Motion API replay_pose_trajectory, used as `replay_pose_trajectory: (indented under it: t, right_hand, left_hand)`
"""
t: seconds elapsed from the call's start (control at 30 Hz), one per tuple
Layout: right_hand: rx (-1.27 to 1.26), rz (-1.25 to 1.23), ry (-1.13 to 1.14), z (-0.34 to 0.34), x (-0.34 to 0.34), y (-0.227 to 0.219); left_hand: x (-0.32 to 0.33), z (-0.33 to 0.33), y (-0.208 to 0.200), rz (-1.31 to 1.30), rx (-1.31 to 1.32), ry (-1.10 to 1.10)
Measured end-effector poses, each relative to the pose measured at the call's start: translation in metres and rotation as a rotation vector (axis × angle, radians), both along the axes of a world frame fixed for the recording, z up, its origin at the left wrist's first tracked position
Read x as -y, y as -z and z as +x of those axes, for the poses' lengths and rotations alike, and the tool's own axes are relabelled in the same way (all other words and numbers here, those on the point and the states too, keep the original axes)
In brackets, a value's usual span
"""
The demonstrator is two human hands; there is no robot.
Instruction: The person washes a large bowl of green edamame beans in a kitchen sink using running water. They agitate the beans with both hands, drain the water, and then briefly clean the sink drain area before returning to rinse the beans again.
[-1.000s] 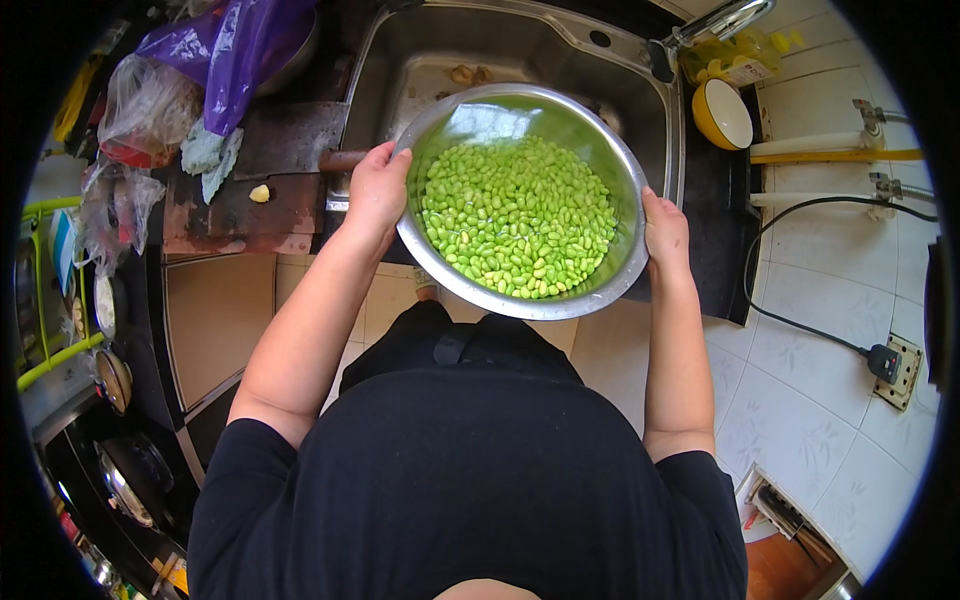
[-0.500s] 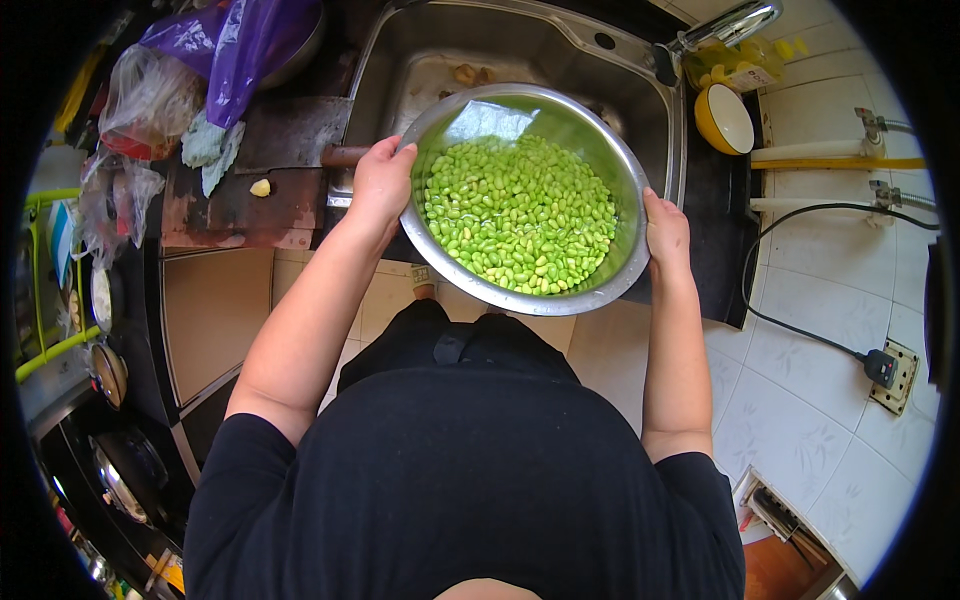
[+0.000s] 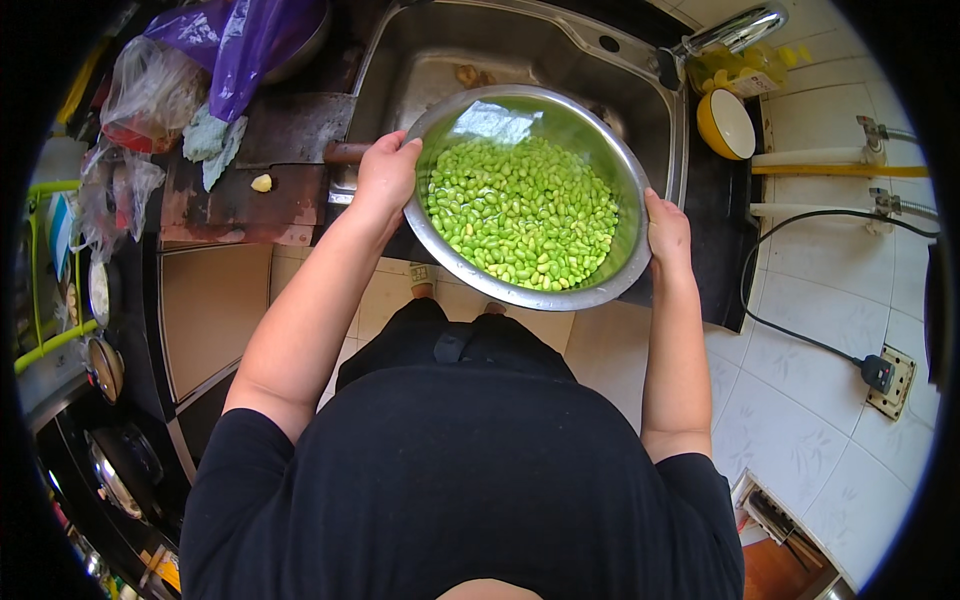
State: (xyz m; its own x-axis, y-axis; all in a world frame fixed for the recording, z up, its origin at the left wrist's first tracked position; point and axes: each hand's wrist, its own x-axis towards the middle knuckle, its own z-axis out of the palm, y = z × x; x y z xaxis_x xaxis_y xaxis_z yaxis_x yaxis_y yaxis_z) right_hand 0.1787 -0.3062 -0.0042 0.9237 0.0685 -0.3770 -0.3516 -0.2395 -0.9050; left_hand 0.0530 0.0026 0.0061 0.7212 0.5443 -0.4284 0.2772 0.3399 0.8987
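I grip a wide stainless-steel basin (image 3: 540,297) by its rim, my left hand (image 3: 388,175) clasping one side and my right hand (image 3: 668,232) the other, thumbs up at the edge. Shelled green soybeans (image 3: 522,210) fill its bottom under clear water, with a bright reflection on the surface toward the far side. The basin is in front of me, over the near edge of the steel sink (image 3: 415,65); I cannot tell whether its underside touches that edge.

Beside my left hand, a cleaver (image 3: 290,130) lies on a worn, reddish-brown board (image 3: 220,215), handle toward me and the sink. Near its blade sits a small pale-yellow piece of food (image 3: 261,183), and a pale blue-green cloth (image 3: 212,145) lies beyond, next to a purple plastic bag (image 3: 235,60). Right of the sink are a chrome faucet (image 3: 735,28) and a yellow bowl (image 3: 725,125) with a white inside.
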Motion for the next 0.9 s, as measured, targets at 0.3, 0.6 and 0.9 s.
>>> replay_pose_trajectory:
  t: [0.3, 0.6, 0.9]
  right_hand:
    - [-0.017, -0.011, -0.027, 0.005, 0.003, 0.005]
    - [-0.006, 0.004, -0.019, 0.002, -0.002, -0.002]
    - [-0.01, -0.039, -0.011, 0.005, -0.002, -0.001]
  left_hand:
    - [-0.004, 0.003, 0.009, -0.066, 0.018, -0.014]
    - [-0.002, 0.003, 0.005, 0.022, -0.013, -0.001]
    - [-0.002, 0.005, 0.001, 0.039, -0.03, 0.013]
